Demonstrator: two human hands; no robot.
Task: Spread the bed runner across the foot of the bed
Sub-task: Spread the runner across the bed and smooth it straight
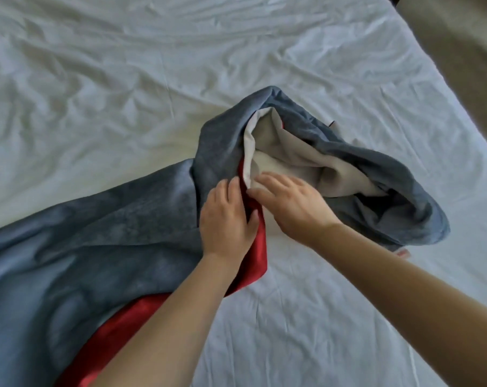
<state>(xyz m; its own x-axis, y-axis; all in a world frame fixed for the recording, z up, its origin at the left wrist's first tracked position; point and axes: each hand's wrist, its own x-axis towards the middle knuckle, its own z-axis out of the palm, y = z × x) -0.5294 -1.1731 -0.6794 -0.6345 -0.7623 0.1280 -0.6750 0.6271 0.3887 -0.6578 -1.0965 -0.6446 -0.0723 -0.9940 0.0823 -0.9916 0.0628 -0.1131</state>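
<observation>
Head view: bed runner point(125, 233) exits frame left; hands point(225, 219) point(289, 202) cover its fold.

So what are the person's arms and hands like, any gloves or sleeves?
Both are bare. The left hand and right hand wear no gloves, and no ring, watch or bracelet shows. No sleeve is in view right up to the picture's edge.

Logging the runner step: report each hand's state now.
Left hand: grips the bed runner at its red edge.
Right hand: on the runner's pale lining; grip cannot be told.
</observation>
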